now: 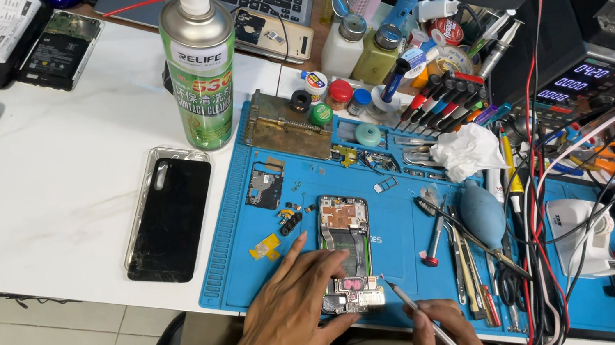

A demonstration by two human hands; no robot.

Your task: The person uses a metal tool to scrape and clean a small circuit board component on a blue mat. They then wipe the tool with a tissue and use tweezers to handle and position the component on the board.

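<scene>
The opened phone (348, 253) lies on the blue mat (236, 243), at 6 o'clock from the spray can (201, 65). Your left hand (292, 316) rests flat, fingers spread on its edge; keep it pinned. Your right hand (444, 332) pinches the tweezers (418, 312) shut-fingered; bring the tip in low and gently.

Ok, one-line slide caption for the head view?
Left hand steadies an opened phone on a blue mat; right hand holds tweezers.
</scene>
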